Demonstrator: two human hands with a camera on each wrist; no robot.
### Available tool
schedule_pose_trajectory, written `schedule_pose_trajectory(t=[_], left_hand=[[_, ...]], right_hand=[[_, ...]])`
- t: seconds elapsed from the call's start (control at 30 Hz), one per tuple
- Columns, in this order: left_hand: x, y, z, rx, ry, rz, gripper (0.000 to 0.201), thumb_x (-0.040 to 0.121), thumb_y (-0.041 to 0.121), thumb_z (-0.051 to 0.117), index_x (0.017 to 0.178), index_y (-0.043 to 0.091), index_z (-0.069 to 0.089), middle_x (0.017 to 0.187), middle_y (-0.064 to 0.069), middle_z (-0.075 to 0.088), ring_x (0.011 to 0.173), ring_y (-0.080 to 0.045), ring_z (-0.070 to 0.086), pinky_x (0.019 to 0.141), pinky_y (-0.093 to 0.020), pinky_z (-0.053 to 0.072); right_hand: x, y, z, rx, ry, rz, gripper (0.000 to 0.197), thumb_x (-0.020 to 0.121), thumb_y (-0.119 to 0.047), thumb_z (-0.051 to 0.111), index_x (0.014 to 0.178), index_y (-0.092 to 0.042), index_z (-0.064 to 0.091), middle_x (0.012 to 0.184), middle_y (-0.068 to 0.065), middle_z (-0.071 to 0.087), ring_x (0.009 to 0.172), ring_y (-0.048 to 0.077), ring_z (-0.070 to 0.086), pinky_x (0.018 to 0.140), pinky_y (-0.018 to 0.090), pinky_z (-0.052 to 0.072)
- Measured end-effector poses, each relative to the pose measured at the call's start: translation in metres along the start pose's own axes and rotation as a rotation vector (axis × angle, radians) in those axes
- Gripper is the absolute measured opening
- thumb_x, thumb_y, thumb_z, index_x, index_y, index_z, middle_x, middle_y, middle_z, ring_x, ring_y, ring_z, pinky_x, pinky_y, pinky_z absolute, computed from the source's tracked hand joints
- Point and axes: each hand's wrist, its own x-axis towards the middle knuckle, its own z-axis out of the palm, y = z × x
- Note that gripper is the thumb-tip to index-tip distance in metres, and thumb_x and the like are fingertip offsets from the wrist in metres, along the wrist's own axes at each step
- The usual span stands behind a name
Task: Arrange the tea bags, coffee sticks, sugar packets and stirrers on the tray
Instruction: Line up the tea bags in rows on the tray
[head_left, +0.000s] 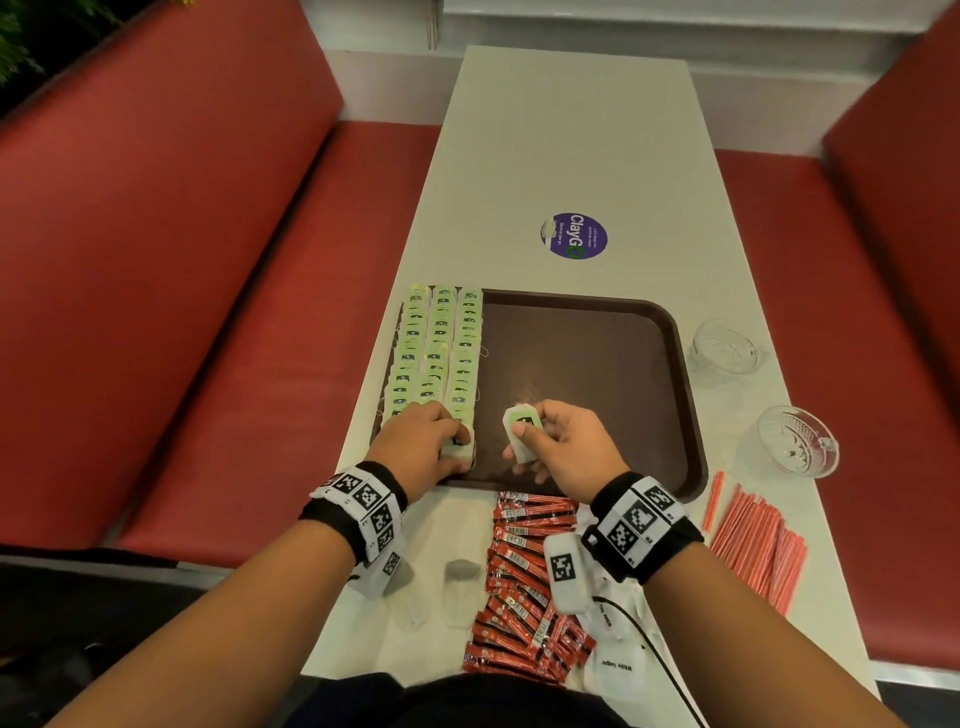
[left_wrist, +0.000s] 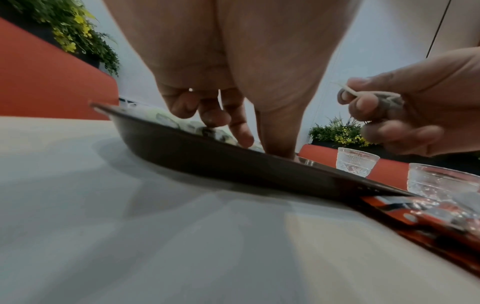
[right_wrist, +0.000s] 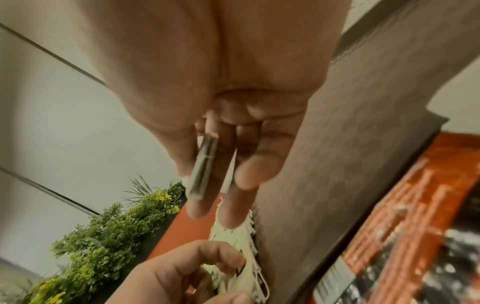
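Brown tray (head_left: 597, 332): tea-bag rows (head_left: 441, 348) running lengthwise.

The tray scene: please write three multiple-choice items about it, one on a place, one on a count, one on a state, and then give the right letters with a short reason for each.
1. Where do the rows of tea bags lie on the brown tray?
A. along its left side
B. along its right side
C. in its far right corner

2. How many glass cups stand on the table to the right of the tray?
A. one
B. two
C. four

3. What is the right hand doing?
A. resting flat and empty on the table
B. pinching a tea bag above the tray
C. gripping a bundle of stirrers

Answers:
1 A, the green-tagged rows fill the tray's left side in the head view.
2 B, two clear cups stand there, one nearer than the other.
3 B, thumb and fingers pinch one tea bag.
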Motion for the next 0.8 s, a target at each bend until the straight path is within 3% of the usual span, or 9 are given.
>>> schedule_pose_trajectory(t=[0.07, 0.13, 0.33, 0.5, 0.67, 0.73, 0.8], left_hand=[[0.001, 0.0, -0.001, -0.011, 0.003, -0.002, 0.033, 0.083, 0.047, 0.073, 0.111, 0.031, 0.068, 0.112, 0.009, 0.057, 0.107, -0.017, 0.048, 0.093, -0.034, 0.042], [0.002, 0.001, -0.004, -0.002, 0.006, -0.001, 0.032, 0.084, 0.048, 0.071, 0.111, 0.032, 0.067, 0.113, 0.009, 0.058, 0.106, -0.017, 0.048, 0.094, -0.036, 0.042], [-0.003, 0.018, -0.021, -0.219, 0.18, 0.088, 0.024, 0.097, 0.045, 0.053, 0.106, 0.027, 0.067, 0.106, 0.012, 0.062, 0.102, -0.01, 0.048, 0.09, -0.032, 0.04], [-0.004, 0.031, -0.036, -0.283, 0.222, 0.162, 0.011, 0.095, 0.034, 0.061, 0.101, 0.027, 0.067, 0.095, 0.015, 0.061, 0.091, -0.008, 0.046, 0.079, -0.03, 0.039], [-0.009, 0.032, -0.042, -0.36, 0.232, 0.072, 0.006, 0.097, 0.029, 0.06, 0.097, 0.028, 0.066, 0.084, 0.012, 0.061, 0.078, -0.008, 0.054, 0.073, -0.027, 0.044], [-0.008, 0.025, -0.043, -0.409, 0.245, -0.028, 0.005, 0.098, 0.027, 0.059, 0.098, 0.026, 0.064, 0.079, 0.013, 0.062, 0.068, -0.001, 0.053, 0.064, -0.019, 0.039], [-0.007, 0.015, -0.04, -0.397, 0.19, -0.114, 0.004, 0.098, 0.027, 0.06, 0.098, 0.027, 0.063, 0.076, 0.015, 0.061, 0.065, -0.002, 0.053, 0.061, -0.019, 0.037]], right_hand=[[0.001, 0.0, 0.001, 0.024, 0.0, 0.007, 0.016, 0.101, -0.025, 0.057, 0.101, -0.01, 0.061, 0.084, 0.007, 0.077, 0.054, 0.03, 0.062, 0.045, 0.03, 0.046], [0.005, 0.002, 0.003, -0.003, 0.008, -0.016, 0.015, 0.103, -0.025, 0.054, 0.102, -0.012, 0.06, 0.085, 0.005, 0.077, 0.047, 0.023, 0.054, 0.047, 0.029, 0.045], [0.007, -0.001, 0.012, -0.041, -0.043, -0.048, 0.008, 0.104, -0.017, 0.049, 0.111, -0.016, 0.054, 0.088, 0.006, 0.076, 0.054, 0.014, 0.06, 0.05, 0.027, 0.047], [0.01, -0.003, 0.021, -0.154, -0.086, -0.088, 0.007, 0.101, -0.023, 0.057, 0.102, -0.023, 0.049, 0.07, 0.005, 0.072, 0.057, 0.014, 0.066, 0.058, 0.034, 0.05], [0.011, -0.003, 0.022, -0.212, -0.057, -0.111, 0.009, 0.096, -0.029, 0.065, 0.095, -0.022, 0.06, 0.077, -0.003, 0.076, 0.068, 0.014, 0.072, 0.07, 0.036, 0.058], [0.012, 0.001, 0.019, -0.291, -0.028, -0.112, 0.008, 0.094, -0.029, 0.068, 0.095, -0.023, 0.063, 0.079, -0.006, 0.073, 0.073, 0.009, 0.068, 0.074, 0.03, 0.055], [0.013, 0.007, 0.015, -0.419, -0.023, -0.085, 0.008, 0.095, -0.028, 0.066, 0.101, -0.023, 0.065, 0.089, -0.01, 0.069, 0.083, 0.008, 0.064, 0.079, 0.025, 0.052]])
